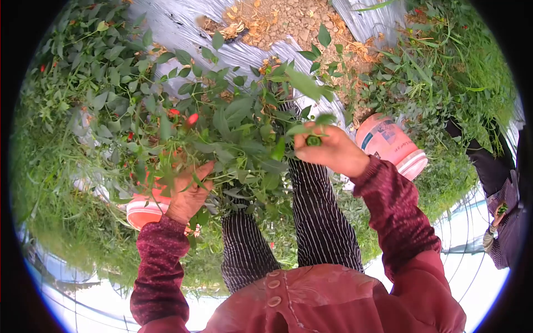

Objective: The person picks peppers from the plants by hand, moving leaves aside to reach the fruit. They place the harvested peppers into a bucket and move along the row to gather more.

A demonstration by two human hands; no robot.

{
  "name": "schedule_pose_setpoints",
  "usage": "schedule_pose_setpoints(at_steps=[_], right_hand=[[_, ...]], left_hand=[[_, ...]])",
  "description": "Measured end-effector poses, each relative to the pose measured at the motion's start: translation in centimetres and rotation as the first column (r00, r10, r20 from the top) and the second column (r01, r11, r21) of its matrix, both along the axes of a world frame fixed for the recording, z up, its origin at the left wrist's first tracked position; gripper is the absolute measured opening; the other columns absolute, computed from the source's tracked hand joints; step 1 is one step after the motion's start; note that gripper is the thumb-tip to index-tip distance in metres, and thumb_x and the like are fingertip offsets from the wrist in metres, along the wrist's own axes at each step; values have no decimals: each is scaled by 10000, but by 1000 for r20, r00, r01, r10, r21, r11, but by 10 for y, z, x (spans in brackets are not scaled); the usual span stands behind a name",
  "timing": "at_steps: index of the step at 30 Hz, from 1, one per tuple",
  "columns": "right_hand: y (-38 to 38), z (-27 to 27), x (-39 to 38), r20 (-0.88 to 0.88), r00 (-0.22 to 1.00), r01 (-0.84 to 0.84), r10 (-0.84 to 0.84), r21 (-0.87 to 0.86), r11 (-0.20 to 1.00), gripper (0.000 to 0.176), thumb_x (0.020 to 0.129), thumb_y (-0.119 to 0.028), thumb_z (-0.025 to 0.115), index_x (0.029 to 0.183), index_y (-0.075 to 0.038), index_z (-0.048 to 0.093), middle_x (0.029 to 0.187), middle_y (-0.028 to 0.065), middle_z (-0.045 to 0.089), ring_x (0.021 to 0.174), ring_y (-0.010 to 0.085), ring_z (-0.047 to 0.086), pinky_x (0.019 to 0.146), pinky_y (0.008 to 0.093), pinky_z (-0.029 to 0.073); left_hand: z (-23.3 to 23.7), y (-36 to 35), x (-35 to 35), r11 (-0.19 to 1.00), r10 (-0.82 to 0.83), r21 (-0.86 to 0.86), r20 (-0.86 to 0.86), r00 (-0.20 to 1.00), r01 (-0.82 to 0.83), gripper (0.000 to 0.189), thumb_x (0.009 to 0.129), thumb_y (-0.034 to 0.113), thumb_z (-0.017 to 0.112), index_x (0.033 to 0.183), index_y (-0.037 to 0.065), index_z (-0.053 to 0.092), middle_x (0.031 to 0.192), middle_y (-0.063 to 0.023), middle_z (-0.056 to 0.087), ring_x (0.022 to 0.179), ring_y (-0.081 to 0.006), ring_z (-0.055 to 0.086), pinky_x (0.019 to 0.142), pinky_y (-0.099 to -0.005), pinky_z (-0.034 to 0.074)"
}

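Note:
A green chili pepper (313, 141) sits pinched between the thumb and fingers of my right hand (336, 150), with leaves beside it. My left hand (190, 194) reaches low into the leafy pepper plant (236, 114). Its thumb stands apart from the other fingers, which leaves partly cover; I see nothing held there. Above the left hand hangs a red pepper (192, 120), and another red pepper (174, 112) shows just beside it among the leaves.
To the right lies a pink bucket (383, 139) with a white rim. Another reddish bucket (143, 213) is partly hidden behind my left hand. Silvery plastic sheeting (183, 22) borders bare soil (288, 22). At the far right a person (502, 216) holds something green.

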State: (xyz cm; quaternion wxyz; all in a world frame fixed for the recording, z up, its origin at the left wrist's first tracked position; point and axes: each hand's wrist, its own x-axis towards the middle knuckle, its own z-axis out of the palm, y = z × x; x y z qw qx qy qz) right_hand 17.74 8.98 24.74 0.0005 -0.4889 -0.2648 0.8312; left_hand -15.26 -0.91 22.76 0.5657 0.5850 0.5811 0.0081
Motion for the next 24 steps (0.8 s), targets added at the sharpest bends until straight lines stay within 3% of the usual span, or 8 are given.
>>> schedule_pose_setpoints(at_steps=[4,7,11,14,15,17,19,24], right_hand=[[-26,-33,-22,7,987,-158,159,131,979,219,827,-24,541,1029,-71,609,1001,80,609,982,193,577,885,332,465],[-40,-39,-32,-81,881,-403,467,390,828,429,752,-109,576,1180,-87,578,1107,180,595,1034,321,581,914,413,447],[-32,-10,-38,-72,714,-656,696,278,702,586,753,-199,600,1291,-21,450,1133,234,560,1090,356,539,940,408,431],[-31,9,-36,-96,760,-603,643,263,753,602,775,-235,610,1305,-11,431,1162,242,549,1085,363,537,922,415,437],[-55,3,-29,-21,838,-485,545,428,762,573,787,-274,652,1268,-18,472,1099,225,588,1031,352,572,886,399,452],[-58,-2,-25,-4,874,-452,487,366,814,546,786,-281,670,1236,-24,500,1055,212,609,992,340,593,864,385,460],[-57,-4,-25,23,915,-390,403,307,868,454,782,-277,704,1147,-44,569,909,181,649,882,304,640,793,356,482],[-54,0,-23,85,897,-440,434,270,856,393,794,-287,682,1083,-39,587,855,190,641,834,306,645,733,371,494]], left_hand=[[-5,-5,-6,976,163,-158,80,983,-149,402,755,5,614,1148,87,622,967,-122,612,847,-230,612,728,-316,492],[-4,-4,-7,998,47,-33,33,998,-46,399,752,-3,611,1145,65,621,945,-110,607,812,-209,597,714,-310,489],[-5,-6,-6,998,56,-22,91,994,-54,402,747,-13,605,1142,56,620,932,-108,601,799,-205,593,708,-303,488],[-8,-10,-9,993,92,-79,106,990,-84,411,738,-18,602,1140,64,620,946,-109,607,811,-209,602,715,-303,495],[-9,-10,-8,986,135,-114,106,985,-123,418,735,-13,603,1145,72,617,946,-119,616,830,-218,612,731,-307,499],[-9,-9,-7,974,178,-156,101,979,-161,426,733,-8,604,1149,81,614,945,-129,625,848,-227,621,747,-310,502],[-6,-3,-5,998,59,-41,46,997,-57,432,734,2,599,1161,75,606,900,-144,629,838,-231,622,758,-299,501],[-12,-6,-6,996,83,-16,68,994,-82,424,738,36,598,1161,71,604,898,-158,638,850,-252,626,764,-316,499]])
